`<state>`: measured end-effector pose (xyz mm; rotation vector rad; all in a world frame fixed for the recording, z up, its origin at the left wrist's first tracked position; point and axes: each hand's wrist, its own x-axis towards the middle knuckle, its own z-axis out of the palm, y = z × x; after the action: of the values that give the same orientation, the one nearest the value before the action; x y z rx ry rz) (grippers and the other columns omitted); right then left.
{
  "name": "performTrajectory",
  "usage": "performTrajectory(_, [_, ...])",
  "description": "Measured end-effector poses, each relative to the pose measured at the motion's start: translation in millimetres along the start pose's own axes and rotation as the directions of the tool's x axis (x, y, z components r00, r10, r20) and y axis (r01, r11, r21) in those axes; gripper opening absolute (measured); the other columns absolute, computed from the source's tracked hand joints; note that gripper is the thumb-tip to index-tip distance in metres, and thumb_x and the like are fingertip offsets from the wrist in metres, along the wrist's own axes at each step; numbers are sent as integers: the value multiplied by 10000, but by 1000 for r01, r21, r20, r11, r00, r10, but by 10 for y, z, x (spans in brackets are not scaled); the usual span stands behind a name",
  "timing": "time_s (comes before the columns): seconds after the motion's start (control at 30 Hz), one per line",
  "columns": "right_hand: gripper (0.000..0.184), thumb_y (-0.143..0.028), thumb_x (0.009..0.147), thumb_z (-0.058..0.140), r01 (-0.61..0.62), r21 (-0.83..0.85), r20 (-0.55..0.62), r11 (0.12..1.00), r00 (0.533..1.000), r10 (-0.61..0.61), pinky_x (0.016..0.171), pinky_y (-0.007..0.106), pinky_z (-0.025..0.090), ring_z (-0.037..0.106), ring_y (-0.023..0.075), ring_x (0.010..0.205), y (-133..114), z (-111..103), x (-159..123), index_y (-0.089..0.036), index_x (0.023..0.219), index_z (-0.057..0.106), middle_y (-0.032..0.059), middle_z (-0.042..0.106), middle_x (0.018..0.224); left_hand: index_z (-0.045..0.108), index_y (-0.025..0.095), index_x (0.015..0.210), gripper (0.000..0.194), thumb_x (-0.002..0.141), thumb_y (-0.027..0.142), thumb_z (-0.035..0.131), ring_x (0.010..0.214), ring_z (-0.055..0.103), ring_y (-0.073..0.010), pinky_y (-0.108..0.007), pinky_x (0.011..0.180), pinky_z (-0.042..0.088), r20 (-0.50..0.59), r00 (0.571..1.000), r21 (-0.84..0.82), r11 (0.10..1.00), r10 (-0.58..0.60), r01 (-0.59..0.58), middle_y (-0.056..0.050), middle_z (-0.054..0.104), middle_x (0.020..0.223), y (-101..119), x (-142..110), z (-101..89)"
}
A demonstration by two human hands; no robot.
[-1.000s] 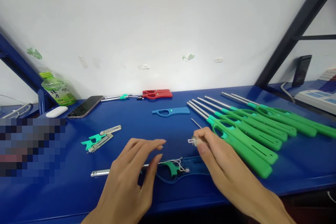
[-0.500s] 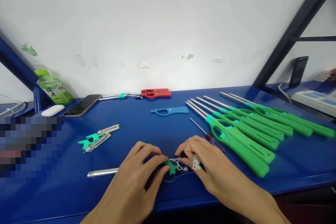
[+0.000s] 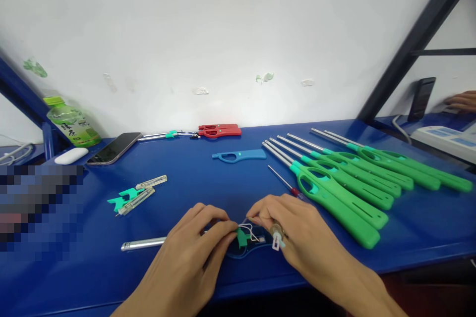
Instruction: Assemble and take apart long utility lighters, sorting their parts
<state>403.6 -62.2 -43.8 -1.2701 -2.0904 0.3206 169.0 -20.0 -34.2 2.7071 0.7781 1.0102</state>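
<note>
Near the table's front edge lies an opened blue utility lighter point(image 3: 240, 255), with a green trigger point(image 3: 243, 238), loose white wires point(image 3: 250, 230) and a metal tube point(image 3: 144, 243) reaching left. My left hand point(image 3: 197, 245) is closed on it, thumb and fingertips at the trigger. At its right end, my right hand point(image 3: 288, 228) pinches a thin strand, its fingertips close together. Held in the same hand, a clear brownish piece with a pale end point(image 3: 276, 238) sticks out below the fingers; most of it is hidden. A blue lighter shell half point(image 3: 241, 156) lies behind.
Several green lighters point(image 3: 338, 203) lie fanned at right beside a screwdriver point(image 3: 280, 178). Clear tanks with green parts point(image 3: 136, 199) lie at left. Farther back are red lighter shells point(image 3: 219, 130), a phone point(image 3: 115, 148), a white case point(image 3: 71, 155) and a bottle point(image 3: 74, 124). Another person's hand point(image 3: 463, 101) shows far right.
My right fingertips have lifted slightly, drawing up the thin strand. My left thumb has shifted at the trigger. Another person's hand is plainer at the far right. The view has shifted slightly.
</note>
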Motion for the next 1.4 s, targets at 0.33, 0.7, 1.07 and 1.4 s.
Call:
performTrajectory(0.33, [288, 6, 1048, 393, 104, -110, -42, 988, 993, -109, 748, 325, 383, 571, 171, 802, -38, 76, 81, -254, 982, 497, 2, 723, 1091, 691, 217, 1152, 239, 1078, 72, 516, 923, 636, -159, -287, 837, 567, -9, 1000, 12, 1000, 26, -26, -26, 679, 1077, 2, -21, 13])
performTrajectory(0.7, [300, 25, 979, 380, 113, -11, -135, 994, 984, -113, 617, 270, 360, 634, 133, 722, -127, 107, 204, -266, 925, 426, -22, 707, 975, 645, 207, 1092, 191, 1096, 90, 493, 912, 647, -154, -270, 826, 575, 3, 1000, 2, 1000, 26, -26, -23, 679, 1068, 10, 7, 12])
performTrajectory(1.07, [241, -47, 1030, 484, -12, 152, -181, 988, 983, 40, 630, 231, 399, 598, 107, 704, -232, 110, 314, -255, 910, 496, -53, 684, 889, 613, 228, 1154, 182, 1095, 102, 495, 949, 647, -174, -306, 846, 589, 5, 1000, 17, 1000, 12, -12, -18, 679, 1120, -12, -21, 37])
performTrajectory(1.4, [250, -48, 1032, 471, -34, 197, -185, 980, 980, 72, 641, 222, 404, 576, 99, 699, -264, 88, 324, -247, 886, 511, -59, 653, 851, 641, 219, 1129, 197, 1079, 76, 515, 939, 659, -165, -285, 823, 580, -22, 999, -1, 1000, 25, -25, -29, 676, 1100, -13, -22, 44])
